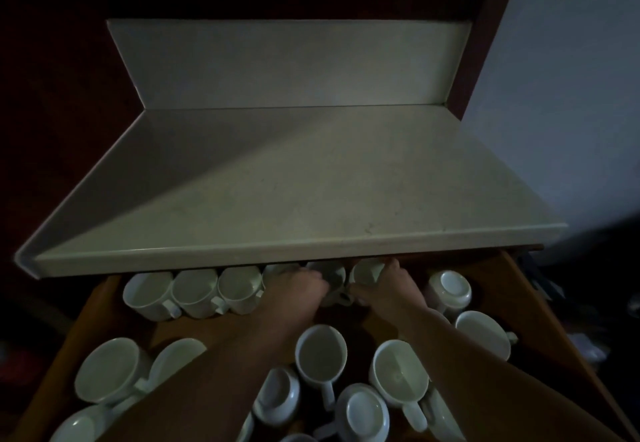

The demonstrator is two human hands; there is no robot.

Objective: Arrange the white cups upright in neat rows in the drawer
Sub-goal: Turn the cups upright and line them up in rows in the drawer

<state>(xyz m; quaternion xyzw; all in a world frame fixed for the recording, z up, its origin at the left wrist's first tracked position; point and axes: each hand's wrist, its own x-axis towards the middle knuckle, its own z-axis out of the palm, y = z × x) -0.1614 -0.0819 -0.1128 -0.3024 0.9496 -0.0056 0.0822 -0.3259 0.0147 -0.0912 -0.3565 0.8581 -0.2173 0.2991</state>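
In the drawer, 3 upright cups began a back row; the left hand gripped a middle cup, the right hand curled round a neighbouring cup; about 10 loose cups, some overturned, awaited sorting.

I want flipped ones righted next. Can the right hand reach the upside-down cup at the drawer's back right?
Probably yes. The upside-down cup sits just right of the right hand, nothing visibly standing between them; the hand must first release the back-row cup it holds.
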